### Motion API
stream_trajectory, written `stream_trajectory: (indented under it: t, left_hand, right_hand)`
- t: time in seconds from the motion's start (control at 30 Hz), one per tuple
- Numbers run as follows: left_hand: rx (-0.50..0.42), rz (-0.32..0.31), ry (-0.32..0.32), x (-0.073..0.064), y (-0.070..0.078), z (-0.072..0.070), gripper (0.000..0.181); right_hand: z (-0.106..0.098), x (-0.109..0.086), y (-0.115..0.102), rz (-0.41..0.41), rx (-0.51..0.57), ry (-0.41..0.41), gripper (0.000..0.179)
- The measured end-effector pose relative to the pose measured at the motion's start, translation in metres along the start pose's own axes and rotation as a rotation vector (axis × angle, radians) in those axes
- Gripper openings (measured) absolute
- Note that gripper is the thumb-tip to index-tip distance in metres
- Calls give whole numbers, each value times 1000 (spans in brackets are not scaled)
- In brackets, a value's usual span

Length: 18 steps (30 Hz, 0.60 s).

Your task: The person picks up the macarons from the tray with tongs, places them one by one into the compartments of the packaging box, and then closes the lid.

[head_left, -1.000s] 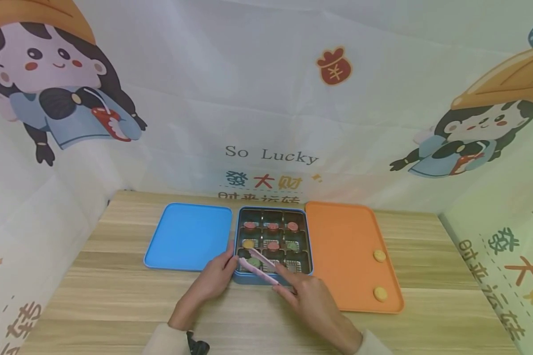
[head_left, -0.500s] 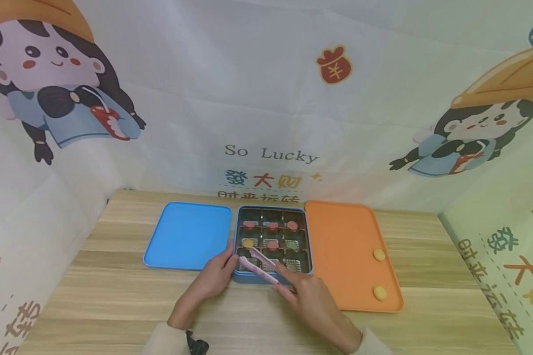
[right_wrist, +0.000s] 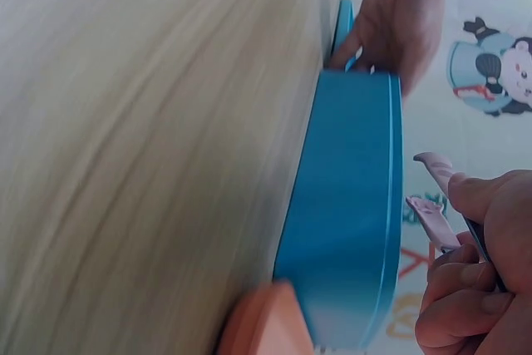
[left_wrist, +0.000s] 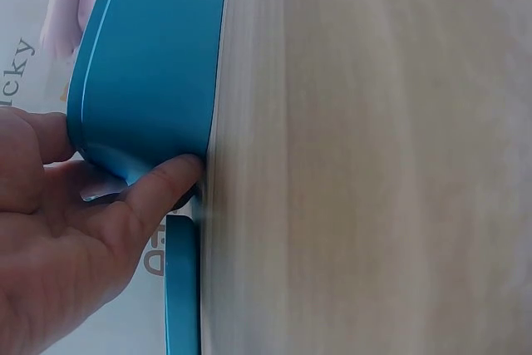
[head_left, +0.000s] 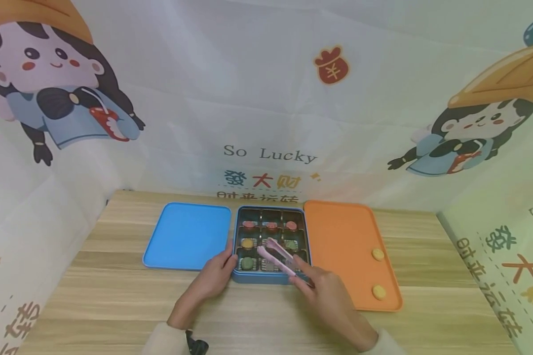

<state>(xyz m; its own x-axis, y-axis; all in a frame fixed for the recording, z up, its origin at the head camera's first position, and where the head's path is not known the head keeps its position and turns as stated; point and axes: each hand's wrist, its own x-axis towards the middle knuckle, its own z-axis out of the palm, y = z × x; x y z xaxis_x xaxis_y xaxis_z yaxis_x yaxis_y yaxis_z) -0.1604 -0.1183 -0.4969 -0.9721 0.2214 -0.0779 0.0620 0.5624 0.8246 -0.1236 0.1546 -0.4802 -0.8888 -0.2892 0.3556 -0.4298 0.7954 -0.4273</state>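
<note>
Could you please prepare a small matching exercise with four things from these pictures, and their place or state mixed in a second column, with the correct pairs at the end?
Column one
1. Pink tongs
2. Orange tray
3. Left hand
4. Flat blue tray

Column two
A. Has fingers against the blue box
B. Lies to the left of the blue box, with nothing on it
C. Held in the right hand
D. Carries two yellow pieces

Right pairs: 1-C, 2-D, 3-A, 4-B
</note>
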Motion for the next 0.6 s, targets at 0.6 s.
stream_trajectory:
  t: [0.6]
  left_hand:
    - [-9,-17,-6,1,0,0,56]
  right_hand:
    - [-38,-17,54,55,-93,119,45]
